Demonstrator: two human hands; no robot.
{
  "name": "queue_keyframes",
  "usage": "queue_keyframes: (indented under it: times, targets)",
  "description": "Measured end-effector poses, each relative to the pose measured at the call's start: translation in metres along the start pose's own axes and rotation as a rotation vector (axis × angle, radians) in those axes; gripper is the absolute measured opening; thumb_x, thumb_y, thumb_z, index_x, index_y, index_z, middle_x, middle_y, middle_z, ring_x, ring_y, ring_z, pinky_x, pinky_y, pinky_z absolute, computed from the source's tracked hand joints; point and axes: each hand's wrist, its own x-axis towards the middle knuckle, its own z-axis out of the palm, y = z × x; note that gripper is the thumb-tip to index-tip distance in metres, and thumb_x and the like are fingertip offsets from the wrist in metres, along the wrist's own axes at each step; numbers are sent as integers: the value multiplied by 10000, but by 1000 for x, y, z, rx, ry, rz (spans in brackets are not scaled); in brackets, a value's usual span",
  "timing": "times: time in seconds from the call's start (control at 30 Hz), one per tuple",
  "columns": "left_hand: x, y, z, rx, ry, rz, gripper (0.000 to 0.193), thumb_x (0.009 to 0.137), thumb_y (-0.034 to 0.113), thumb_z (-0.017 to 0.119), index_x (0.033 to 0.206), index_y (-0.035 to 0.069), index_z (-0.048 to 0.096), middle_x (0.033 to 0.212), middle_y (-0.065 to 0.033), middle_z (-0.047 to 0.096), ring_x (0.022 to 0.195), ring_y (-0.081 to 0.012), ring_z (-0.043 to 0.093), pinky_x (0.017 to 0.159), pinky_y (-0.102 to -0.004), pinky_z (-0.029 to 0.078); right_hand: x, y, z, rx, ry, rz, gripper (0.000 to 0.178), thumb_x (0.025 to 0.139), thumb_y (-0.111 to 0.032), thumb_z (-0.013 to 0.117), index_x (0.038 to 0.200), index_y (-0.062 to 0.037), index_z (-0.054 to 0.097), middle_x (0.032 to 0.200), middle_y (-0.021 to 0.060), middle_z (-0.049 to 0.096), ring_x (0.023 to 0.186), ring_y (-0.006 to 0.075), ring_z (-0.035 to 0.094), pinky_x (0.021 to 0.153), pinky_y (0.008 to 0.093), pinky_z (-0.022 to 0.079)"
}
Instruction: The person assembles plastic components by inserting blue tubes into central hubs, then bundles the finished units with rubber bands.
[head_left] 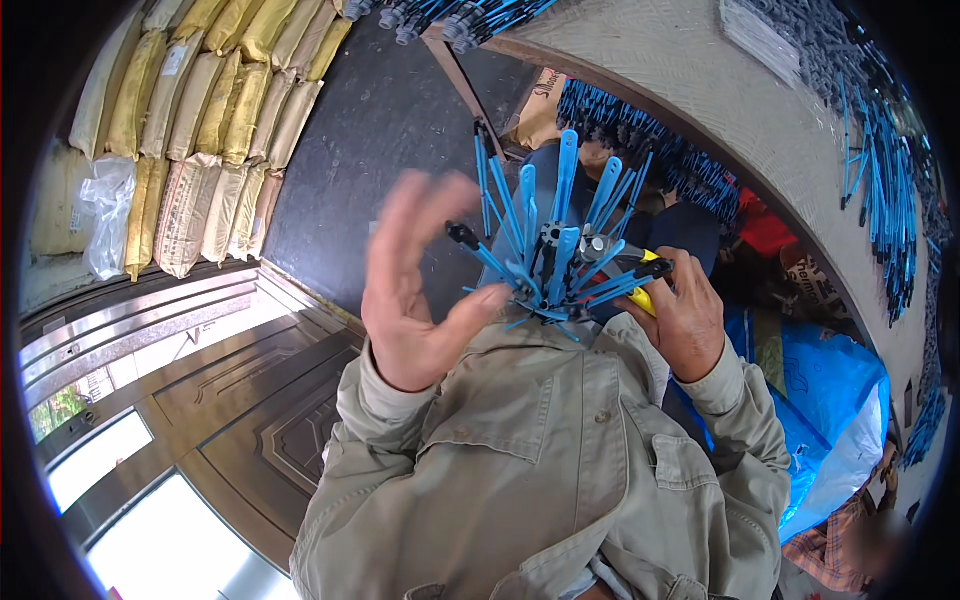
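Observation:
A spiky cluster of blue plastic sticks (565, 250), some with black ends, stands over my lap and fans outward from a dark middle. My right hand (692, 318) is closed around cutting pliers (640, 297) with yellow and black handles. The metal head of the pliers reaches in among the sticks on the right side of the cluster. On the left, my left hand (410, 290) is open, its fingers apart and smeared by motion. Its thumb tip is beside the lower left sticks; whether it touches them I cannot tell.
A worktable (680, 80) curves along the right, with piles of blue sticks (890, 220) on it. Below it are more sticks and a blue plastic sheet (825, 390). Stacked sacks (200, 120) and a brown door (250, 400) are left. A person's plaid sleeve (835, 550) shows lower right.

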Motion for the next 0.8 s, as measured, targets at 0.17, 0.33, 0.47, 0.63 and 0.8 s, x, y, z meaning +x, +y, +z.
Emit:
queue_keyframes:
  times: [0.17,0.33,0.47,0.63,0.8]
  targets:
    - [-15,-31,-23,-762,-247,-350,509,756,78,631,1185,-107,430,1021,-220,576,981,-303,564,896,-383,417,-3,4,-2,38,-43,-11,346,665,-222,732,893,-15,576,995,161,523,859,313,551,684,361,477]
    - [-18,-62,-19,-337,-420,-347,321,854,177,573,1079,-52,553,935,-146,606,876,-203,582,809,-312,437,-7,7,-1,63,-30,-6,323,665,-169,717,911,-13,578,1009,167,521,868,333,550,694,381,472]
    - [-14,-79,-21,-346,-567,-328,306,859,238,586,1030,-15,603,916,-99,600,867,-154,568,785,-287,426,-11,14,0,60,-20,-10,302,667,-148,709,903,-11,580,1000,164,521,854,336,554,686,389,469]
    - [-17,-105,-23,-613,-632,-181,345,777,232,693,1032,16,609,927,-87,590,914,-153,552,779,-293,432,-15,18,0,64,-16,-33,295,668,-165,721,883,-12,588,976,160,530,821,325,560,657,377,468]
    - [-29,-104,-10,-773,-493,-418,415,721,255,743,1040,30,603,948,-86,591,956,-167,540,776,-322,440,-19,24,2,36,22,-44,299,688,-170,718,903,-8,587,998,172,539,833,338,559,665,385,466]
